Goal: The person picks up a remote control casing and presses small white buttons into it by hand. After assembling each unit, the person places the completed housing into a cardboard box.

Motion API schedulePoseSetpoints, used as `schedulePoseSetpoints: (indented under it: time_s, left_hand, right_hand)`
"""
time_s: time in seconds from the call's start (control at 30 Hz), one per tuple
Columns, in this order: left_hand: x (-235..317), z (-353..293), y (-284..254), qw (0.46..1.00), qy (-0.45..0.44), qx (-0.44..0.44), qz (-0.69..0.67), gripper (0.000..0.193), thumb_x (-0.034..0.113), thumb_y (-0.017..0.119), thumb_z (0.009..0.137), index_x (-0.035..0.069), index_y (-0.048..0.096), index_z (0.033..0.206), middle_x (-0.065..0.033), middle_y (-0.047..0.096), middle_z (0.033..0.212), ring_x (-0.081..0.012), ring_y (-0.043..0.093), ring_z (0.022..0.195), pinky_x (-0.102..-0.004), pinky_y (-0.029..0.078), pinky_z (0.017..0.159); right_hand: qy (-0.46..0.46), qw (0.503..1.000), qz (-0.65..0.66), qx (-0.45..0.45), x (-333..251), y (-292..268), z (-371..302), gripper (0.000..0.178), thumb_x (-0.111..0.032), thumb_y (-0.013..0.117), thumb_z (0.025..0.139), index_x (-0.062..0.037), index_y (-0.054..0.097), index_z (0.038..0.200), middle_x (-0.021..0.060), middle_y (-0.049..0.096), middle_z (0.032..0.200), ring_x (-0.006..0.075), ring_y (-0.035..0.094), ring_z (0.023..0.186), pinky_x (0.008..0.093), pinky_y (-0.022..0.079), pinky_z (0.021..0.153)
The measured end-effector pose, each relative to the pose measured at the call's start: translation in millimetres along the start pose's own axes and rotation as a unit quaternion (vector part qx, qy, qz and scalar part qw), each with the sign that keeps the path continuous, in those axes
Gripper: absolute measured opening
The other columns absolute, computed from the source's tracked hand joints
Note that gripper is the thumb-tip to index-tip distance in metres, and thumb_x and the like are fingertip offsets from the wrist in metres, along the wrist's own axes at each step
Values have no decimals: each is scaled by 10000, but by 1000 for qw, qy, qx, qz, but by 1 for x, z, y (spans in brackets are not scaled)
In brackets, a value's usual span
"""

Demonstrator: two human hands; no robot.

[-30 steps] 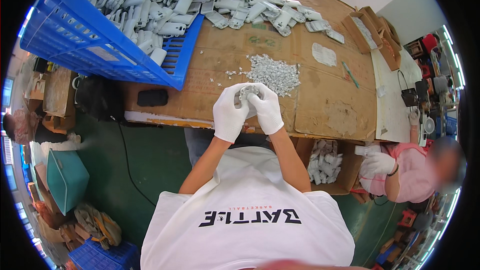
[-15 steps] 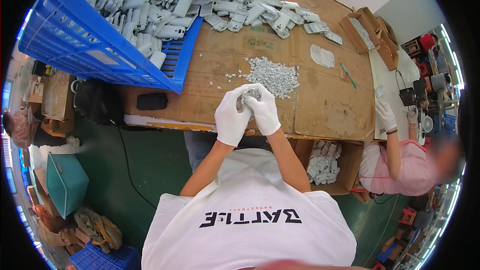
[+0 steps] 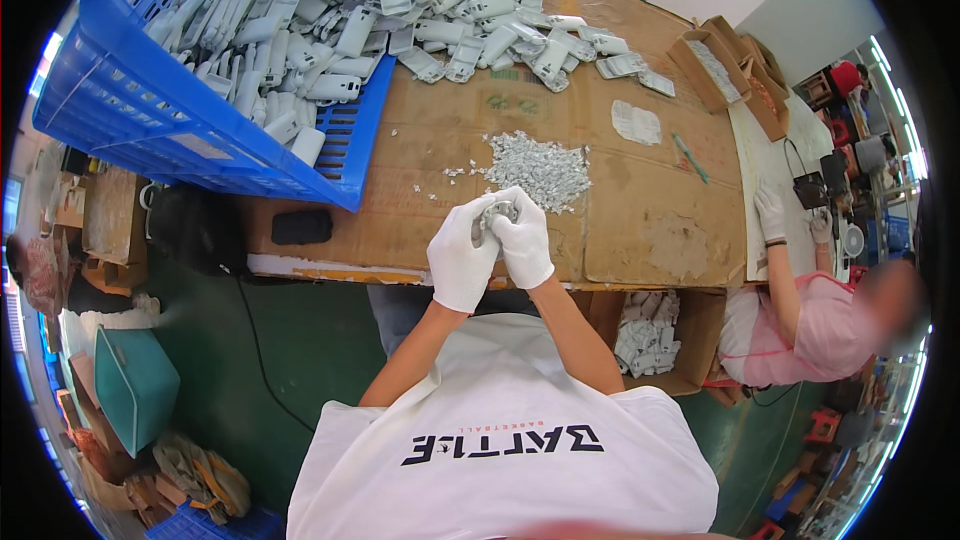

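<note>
My left hand [image 3: 465, 252] and my right hand [image 3: 523, 242], both in white gloves, meet over the table's near edge. Between their fingertips they grip a small pale grey plastic casing [image 3: 496, 212], mostly covered by the gloves. Just beyond my fingers lies a heap of tiny silvery-white parts [image 3: 540, 168], with a few loose bits to its left. Farther back, many pale plastic casings [image 3: 440, 30] are piled up, spilling out of a tipped blue crate [image 3: 190, 105].
Brown cardboard [image 3: 430, 125] covers the table. A green pen [image 3: 690, 158], a paper slip [image 3: 636, 124] and parts boxes [image 3: 712, 68] lie to the right; a black case [image 3: 302, 228] to the left. Under the table edge is a box of white pieces [image 3: 690, 340]. A co-worker [image 3: 800, 325] sits at right.
My hands stay together on the casing, with a slight shift of the fingers. The whole view has shifted a little. At right, the co-worker's gloved hand has moved farther onto the table.
</note>
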State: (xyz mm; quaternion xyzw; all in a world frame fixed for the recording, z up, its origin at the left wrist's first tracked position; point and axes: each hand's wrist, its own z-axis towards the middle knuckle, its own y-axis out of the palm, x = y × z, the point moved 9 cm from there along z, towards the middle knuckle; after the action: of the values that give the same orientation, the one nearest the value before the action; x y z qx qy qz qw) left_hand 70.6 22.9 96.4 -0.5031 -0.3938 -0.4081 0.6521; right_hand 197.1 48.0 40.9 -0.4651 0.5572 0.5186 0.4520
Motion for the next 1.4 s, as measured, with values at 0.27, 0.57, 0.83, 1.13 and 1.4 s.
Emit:
schedulePoseSetpoints:
  time_s: [0.27, 0.57, 0.83, 1.13, 1.4]
  left_hand:
    - [-10, 29, 29, 1000, -1, -28, -13, 430, 67, 643, 786, 41, 600, 1214, -183, 693, 1097, -349, 681, 1028, -413, 531, 866]
    - [33, 52, 131, 973, 102, -208, 9, 571, 189, 678, 835, 0, 514, 1348, -272, 651, 1158, -401, 641, 1088, -431, 504, 936]
    - [56, 202, 187, 826, 371, -59, 420, 562, 160, 747, 737, 216, 581, 1271, -115, 530, 1261, -300, 488, 1221, -409, 493, 923]
    - [30, 263, 253, 685, 359, -245, 584, 170, 148, 620, 901, 195, 753, 996, -65, 680, 1048, -241, 658, 1051, -379, 575, 828]
    - [22, 264, 225, 719, 367, -277, 520, 232, 92, 570, 918, 166, 667, 1115, -151, 690, 1065, -294, 715, 955, -416, 598, 693]
  right_hand:
    - [-220, 920, -314, 84, -65, -31, -29, 473, -49, 664, 813, -56, 533, 1267, 155, 575, 1271, 289, 567, 1196, 383, 476, 987]
    - [-289, 761, -576, 74, -84, -84, -50, 225, -122, 711, 764, -139, 588, 952, 50, 605, 1010, 234, 638, 849, 358, 544, 683]
    - [-141, 634, -648, 397, -148, -407, 16, 116, -79, 679, 829, -45, 632, 931, 181, 611, 952, 378, 614, 899, 445, 499, 795]
    - [-175, 517, -755, 364, -151, -387, 35, 196, -102, 667, 823, -73, 643, 1016, 133, 628, 1003, 325, 620, 939, 414, 510, 855]
    - [-212, 836, -506, 19, -58, -170, 69, 199, -122, 709, 817, -115, 636, 1002, 79, 634, 923, 301, 655, 846, 392, 543, 738]
